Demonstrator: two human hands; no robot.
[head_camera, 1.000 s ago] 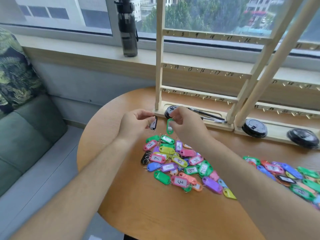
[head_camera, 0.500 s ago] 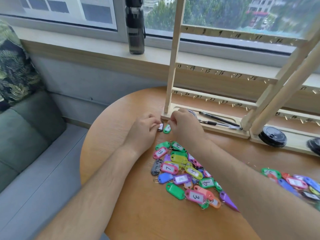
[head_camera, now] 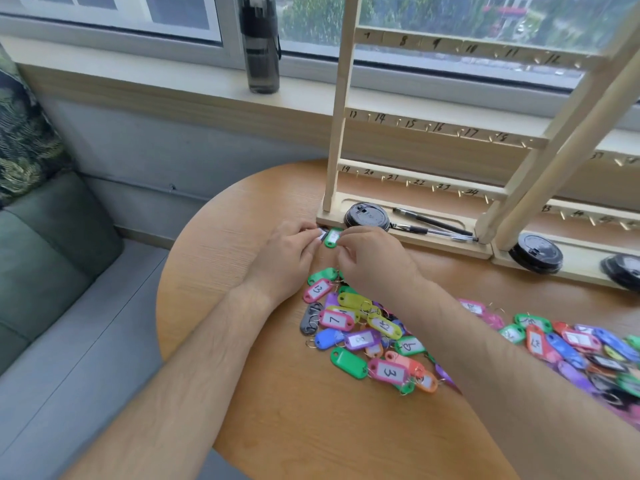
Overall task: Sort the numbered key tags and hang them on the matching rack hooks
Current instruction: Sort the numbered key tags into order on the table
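Note:
My left hand (head_camera: 287, 258) pinches a black key tag (head_camera: 322, 233) low over the round wooden table (head_camera: 242, 244), close to the rack's base. Beside it, my right hand (head_camera: 370, 261) pinches a green key tag (head_camera: 333, 237); the two tags lie side by side and nearly touch. A heap of coloured numbered tags (head_camera: 360, 330) lies just behind my wrists, with a second heap (head_camera: 581, 348) to the right. The wooden rack (head_camera: 433, 129) with numbered hooks stands at the table's far edge; no tags hang on the rungs I see.
Black cup lids (head_camera: 367, 216) and two pens (head_camera: 429, 223) lie in the rack's base trays, with another lid (head_camera: 535, 252) further right. A dark water bottle (head_camera: 259, 46) stands on the windowsill. A grey-green sofa (head_camera: 52, 271) with a leafy cushion sits left of the table.
Both hands have dropped from chest height down to the table near the rack's base, each still holding its tag. The camera has tilted and moved closer.

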